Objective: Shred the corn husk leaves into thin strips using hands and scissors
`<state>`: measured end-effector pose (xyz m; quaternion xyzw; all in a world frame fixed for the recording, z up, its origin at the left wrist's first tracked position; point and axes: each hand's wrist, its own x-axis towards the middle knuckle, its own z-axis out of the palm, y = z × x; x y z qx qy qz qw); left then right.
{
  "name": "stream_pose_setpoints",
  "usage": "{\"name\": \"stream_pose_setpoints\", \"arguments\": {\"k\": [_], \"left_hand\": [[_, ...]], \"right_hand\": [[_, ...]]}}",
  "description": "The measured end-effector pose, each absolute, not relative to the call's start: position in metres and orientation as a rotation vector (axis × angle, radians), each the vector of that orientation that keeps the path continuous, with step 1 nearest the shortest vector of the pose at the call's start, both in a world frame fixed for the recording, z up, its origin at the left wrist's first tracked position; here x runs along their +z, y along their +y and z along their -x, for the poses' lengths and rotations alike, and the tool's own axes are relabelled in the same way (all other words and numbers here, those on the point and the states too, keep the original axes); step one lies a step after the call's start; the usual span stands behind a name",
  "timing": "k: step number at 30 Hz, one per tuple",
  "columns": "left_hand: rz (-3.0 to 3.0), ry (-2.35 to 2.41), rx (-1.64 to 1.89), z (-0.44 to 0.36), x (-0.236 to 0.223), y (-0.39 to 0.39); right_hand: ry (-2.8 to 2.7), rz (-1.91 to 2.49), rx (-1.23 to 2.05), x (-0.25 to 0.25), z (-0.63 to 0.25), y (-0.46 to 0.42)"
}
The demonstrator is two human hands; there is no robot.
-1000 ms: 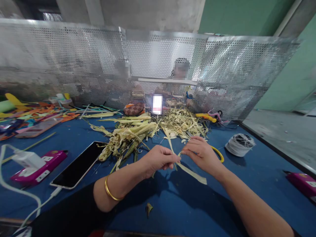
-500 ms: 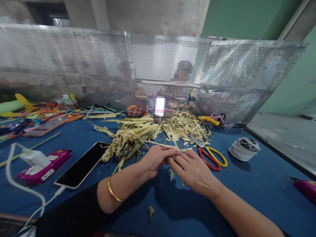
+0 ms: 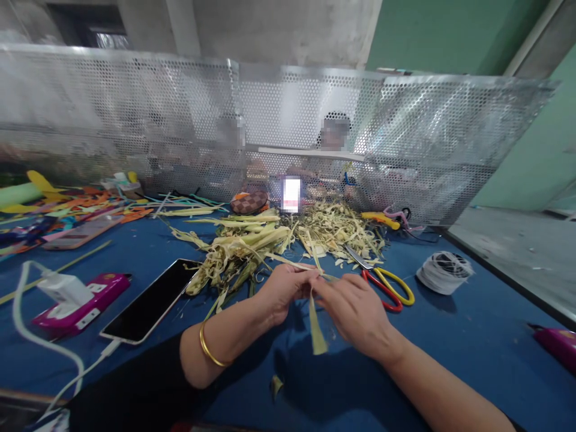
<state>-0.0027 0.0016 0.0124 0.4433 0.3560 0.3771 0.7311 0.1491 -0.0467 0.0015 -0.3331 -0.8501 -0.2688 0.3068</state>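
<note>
Both hands meet over the blue table, their fingertips pinched close together on pale strips that look like dried corn husk. My left hand (image 3: pixel 288 289), with a gold bangle on its forearm, is closed on the strips. One husk strip (image 3: pixel 317 327) hangs down between the hands, and others stick out above the fingers. My right hand (image 3: pixel 353 306) is closed at the same spot, its fingertips partly hidden. Just beyond lie a heap of whole husks (image 3: pixel 245 249) and a pile of shredded husk (image 3: pixel 342 228). Scissors (image 3: pixel 387 288) with red and yellow handles rest right of my right hand.
A spool of white string (image 3: pixel 444 273) stands at the right. On the left are a phone (image 3: pixel 150 303) on a cable and a purple power strip (image 3: pixel 85 300) with a white charger. A perforated metal screen (image 3: pixel 193 126) crosses the back, with people behind it.
A longer length of husk strip now hangs below the fingers. My right hand has turned slightly and its fingers are drawn in more. The left hand has barely moved.
</note>
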Motion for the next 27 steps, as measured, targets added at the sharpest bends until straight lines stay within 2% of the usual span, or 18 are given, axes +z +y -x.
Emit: {"name": "stream_pose_setpoints", "arguments": {"k": [3, 5, 7, 14, 27], "left_hand": [[-0.972, 0.793, 0.806, 0.005, 0.018, 0.002], [-0.98, 0.812, 0.8, 0.005, 0.019, 0.002], [-1.037, 0.834, 0.808, 0.005, 0.017, 0.002], [-1.272, 0.962, 0.811, 0.002, 0.011, 0.003], [-1.464, 0.976, 0.945, 0.001, 0.004, 0.009]], "right_hand": [[-2.016, 1.213, -0.633, 0.002, -0.156, -0.041], [-2.074, 1.35, -0.447, 0.0, -0.159, -0.038], [-2.175, 1.406, -0.256, -0.002, -0.159, -0.037], [-2.115, 1.503, 0.095, -0.01, -0.152, -0.038], [-2.062, 1.316, -0.074, -0.006, -0.138, -0.056]]}}
